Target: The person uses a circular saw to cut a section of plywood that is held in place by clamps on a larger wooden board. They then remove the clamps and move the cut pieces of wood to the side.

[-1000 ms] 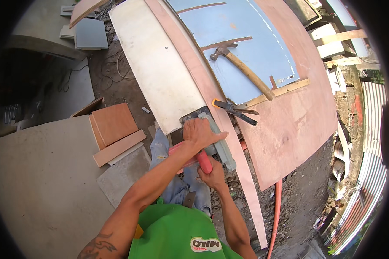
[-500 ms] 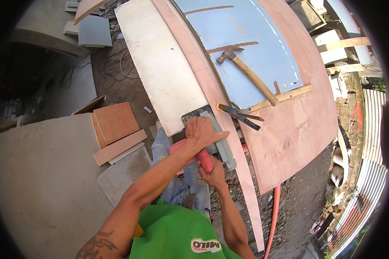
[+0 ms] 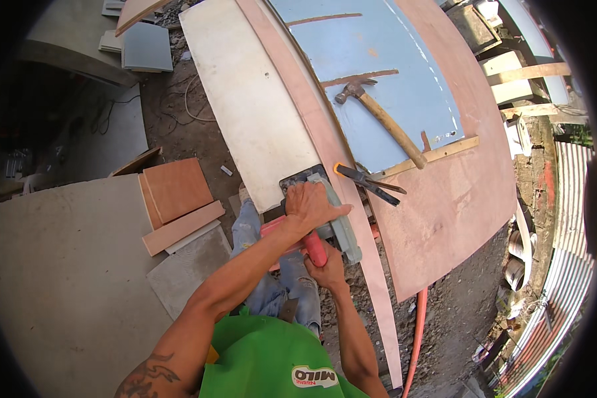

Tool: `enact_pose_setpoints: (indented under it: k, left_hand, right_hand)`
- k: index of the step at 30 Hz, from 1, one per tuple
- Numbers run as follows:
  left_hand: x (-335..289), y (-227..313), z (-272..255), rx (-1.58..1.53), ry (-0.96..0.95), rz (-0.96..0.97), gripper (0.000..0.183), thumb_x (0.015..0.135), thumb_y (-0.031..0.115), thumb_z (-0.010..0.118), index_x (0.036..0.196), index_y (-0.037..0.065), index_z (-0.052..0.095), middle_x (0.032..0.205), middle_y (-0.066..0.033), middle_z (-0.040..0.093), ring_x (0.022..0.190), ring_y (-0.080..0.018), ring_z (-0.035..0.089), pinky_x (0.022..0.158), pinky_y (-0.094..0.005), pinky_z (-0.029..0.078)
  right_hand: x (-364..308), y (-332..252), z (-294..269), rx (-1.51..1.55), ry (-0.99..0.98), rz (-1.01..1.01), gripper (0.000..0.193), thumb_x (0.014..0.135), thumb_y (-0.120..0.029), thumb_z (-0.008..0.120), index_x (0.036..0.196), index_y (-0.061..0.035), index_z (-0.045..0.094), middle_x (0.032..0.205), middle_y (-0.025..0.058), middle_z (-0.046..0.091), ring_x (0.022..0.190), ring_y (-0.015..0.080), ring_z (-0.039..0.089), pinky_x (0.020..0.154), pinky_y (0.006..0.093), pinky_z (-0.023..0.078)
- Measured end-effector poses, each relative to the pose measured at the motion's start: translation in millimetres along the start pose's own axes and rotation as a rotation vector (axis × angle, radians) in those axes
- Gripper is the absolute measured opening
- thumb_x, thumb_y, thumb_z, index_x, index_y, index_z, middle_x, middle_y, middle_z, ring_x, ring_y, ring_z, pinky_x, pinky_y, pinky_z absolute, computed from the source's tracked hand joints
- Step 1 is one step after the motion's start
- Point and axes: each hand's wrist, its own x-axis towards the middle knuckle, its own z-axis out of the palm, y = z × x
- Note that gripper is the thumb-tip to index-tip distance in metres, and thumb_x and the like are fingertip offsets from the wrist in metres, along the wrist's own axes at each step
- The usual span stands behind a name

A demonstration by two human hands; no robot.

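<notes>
A circular saw (image 3: 342, 229) with a grey-green guard, dark base plate and red handle rests on the near end of a pale board (image 3: 245, 93), beside a long pinkish wood strip (image 3: 292, 89). My left hand (image 3: 307, 205) is closed over the top of the saw, its thumb stretched across the guard. Behind it, my right hand (image 3: 326, 270) wraps the red rear handle; the trigger is hidden. The blade cannot be seen. Just right of the saw, a black and orange clamp (image 3: 367, 182) sits at the strip's edge.
A claw hammer (image 3: 388, 126) lies on a blue panel (image 3: 351, 53), next to a wooden batten (image 3: 438, 156). Wood offcuts (image 3: 178, 189) lie left of my legs. An orange hose (image 3: 418, 331) runs over the rubble ground at lower right. Corrugated sheets (image 3: 570, 265) stand far right.
The view has shifted very slightly. Both hands keep their grip, and the saw has hardly moved against the board.
</notes>
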Motion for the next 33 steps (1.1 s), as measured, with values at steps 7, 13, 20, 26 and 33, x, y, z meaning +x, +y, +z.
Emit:
enact_pose_setpoints:
  k: [7,13,20,26,33]
  left_hand:
    - [2,-2,-4,-0.001,0.008,0.0,0.085,0.06,0.072,0.07,0.082,-0.01,0.069,0.076,-0.0258,0.067,0.076,-0.0382,0.068,0.071,-0.0442,0.055]
    - [4,0,-12,0.004,-0.073,-0.044,0.079,0.065,0.07,0.068,0.087,-0.006,0.07,0.088,-0.0233,0.069,0.086,-0.037,0.067,0.079,-0.0459,0.051]
    - [8,-3,-17,-0.001,-0.066,-0.051,0.078,0.065,0.069,0.069,0.089,-0.006,0.07,0.089,-0.0239,0.068,0.087,-0.0374,0.067,0.078,-0.0459,0.051]
    - [11,-4,-18,0.003,-0.02,-0.03,0.075,0.065,0.066,0.07,0.085,-0.006,0.071,0.083,-0.0233,0.069,0.081,-0.0381,0.068,0.073,-0.0457,0.053]
    - [18,-10,-23,-0.014,-0.016,-0.039,0.075,0.064,0.066,0.071,0.085,-0.006,0.071,0.083,-0.0241,0.069,0.08,-0.0386,0.068,0.073,-0.0452,0.054]
  right_hand:
    - [3,-3,1,-0.017,0.015,-0.023,0.02,0.078,-0.008,0.064,0.097,-0.0023,0.063,0.079,0.0084,0.067,0.072,0.0192,0.065,0.072,0.031,0.051]
    - [8,-1,3,0.011,0.01,-0.039,0.033,0.074,-0.012,0.066,0.105,-0.0022,0.06,0.08,0.0208,0.063,0.073,0.0407,0.062,0.07,0.0412,0.05]
    - [14,-6,4,-0.028,0.022,-0.097,0.022,0.078,-0.011,0.065,0.098,-0.0022,0.06,0.076,0.0115,0.063,0.068,0.0245,0.061,0.068,0.0343,0.05]
    - [18,-14,4,-0.01,0.032,-0.097,0.022,0.076,-0.012,0.065,0.096,-0.0025,0.059,0.074,0.0132,0.06,0.065,0.0277,0.058,0.066,0.036,0.049]
    - [26,-18,5,-0.026,0.01,-0.07,0.035,0.074,-0.011,0.066,0.107,-0.0012,0.06,0.08,0.0211,0.062,0.073,0.041,0.062,0.071,0.0409,0.05]
